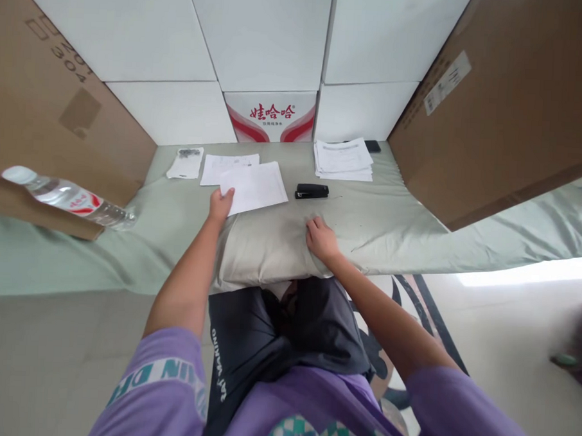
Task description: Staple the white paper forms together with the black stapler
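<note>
My left hand (221, 206) grips the near left corner of a white paper sheet (256, 187) lying on the pale green cloth surface (382, 222). My right hand (321, 238) rests palm down on the cloth near its front edge, holding nothing. A black stapler (312, 191) lies just right of the sheet, a little beyond my right hand. Another white sheet (226, 166) lies partly under the held one. A stack of printed papers (342, 159) sits at the back right, with a dark phone (372, 146) behind it.
A small white packet (186, 163) lies at the back left. A plastic water bottle (67, 198) lies on its side at far left. Brown cardboard boxes (498, 105) flank both sides; white boxes and a red-printed carton (271, 117) form the back wall.
</note>
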A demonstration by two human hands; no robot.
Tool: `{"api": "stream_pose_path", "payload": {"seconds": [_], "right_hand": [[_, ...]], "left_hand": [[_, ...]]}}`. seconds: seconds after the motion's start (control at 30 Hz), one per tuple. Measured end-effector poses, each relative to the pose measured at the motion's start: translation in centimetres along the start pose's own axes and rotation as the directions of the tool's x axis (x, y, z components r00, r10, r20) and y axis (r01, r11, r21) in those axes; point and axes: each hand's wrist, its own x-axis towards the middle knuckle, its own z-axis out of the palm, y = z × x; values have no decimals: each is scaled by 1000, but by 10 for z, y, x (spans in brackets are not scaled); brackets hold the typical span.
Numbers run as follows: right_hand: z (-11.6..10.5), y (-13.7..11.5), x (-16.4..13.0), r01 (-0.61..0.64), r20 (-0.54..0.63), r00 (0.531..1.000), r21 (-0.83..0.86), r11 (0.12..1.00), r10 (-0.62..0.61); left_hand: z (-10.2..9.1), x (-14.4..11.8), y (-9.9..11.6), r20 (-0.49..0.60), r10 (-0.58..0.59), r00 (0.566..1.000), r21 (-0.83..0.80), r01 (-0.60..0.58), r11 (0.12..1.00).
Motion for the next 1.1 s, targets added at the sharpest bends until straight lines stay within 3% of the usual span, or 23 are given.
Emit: {"api": "stream_pose_path", "payload": {"seconds": [0.1, 0.27, 0.63, 0.83, 1.1], "right_hand": [[-2, -1, 0, -10, 14, 1000, 12, 1000, 10], [-4, -2, 0, -33, 27, 999, 3, 999, 33], [-10, -7, 0, -65, 29, 997, -13, 998, 65], [-10, -7, -1, -83, 35, 996, 18, 996, 82], [-9, -5, -1, -88, 18, 996, 44, 995, 87]], "left_hand": [[12, -10, 3, -14, -4, 1000, 9, 4, 1000], [31, -32, 17, -45, -1, 999, 158, 9, 987], [54, -62, 44, -132, -64, 989, 337, 106, 936], [59, -85, 46, -131, 26, 991, 479, 40, 877], [58, -86, 49, -118, 34, 992, 490, 29, 871]]}}
